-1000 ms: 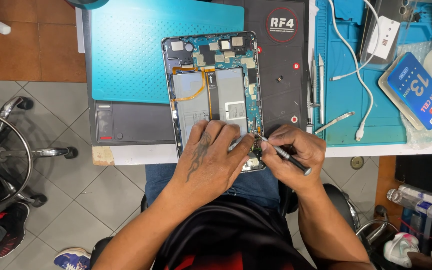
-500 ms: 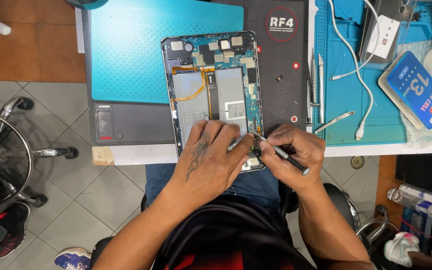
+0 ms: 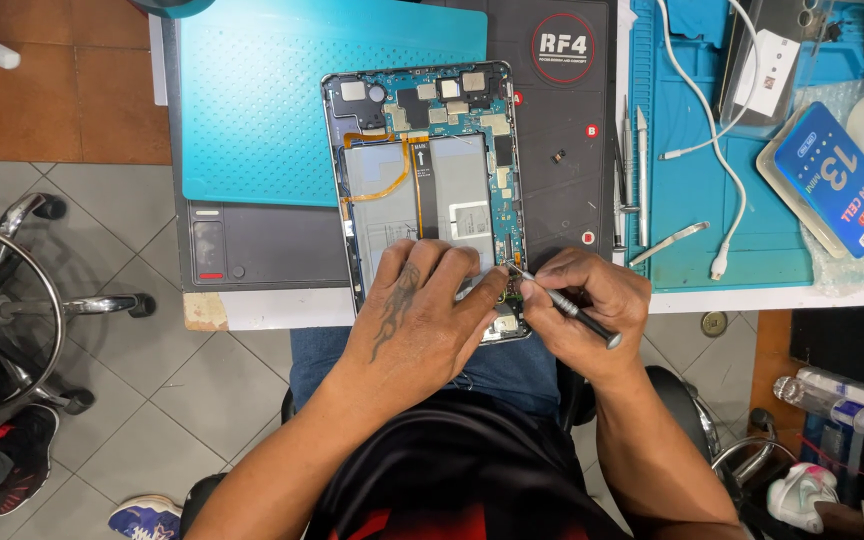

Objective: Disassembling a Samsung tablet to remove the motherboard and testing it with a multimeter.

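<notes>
Head view, items we hold and see: our left hand [image 3: 417, 315] lies flat, fingers released, pressing the near end of the opened tablet [image 3: 422, 170]. Our right hand [image 3: 587, 305], just beside the left hand, grips a slim screwdriver [image 3: 564, 305], tip on the tablet's lower board. Beyond both hands: teal mat [image 3: 282, 110] on the surface. Past the right hand: white cable [image 3: 717, 130], tweezers [image 3: 667, 243]

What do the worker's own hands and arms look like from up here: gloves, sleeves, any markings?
Both are bare: no gloves, no watch or rings visible. The left hand bears a dark flame-like tattoo on its back. The right hand shows no marking. Forearms are uncovered; a black shirt with red print shows below.
</notes>
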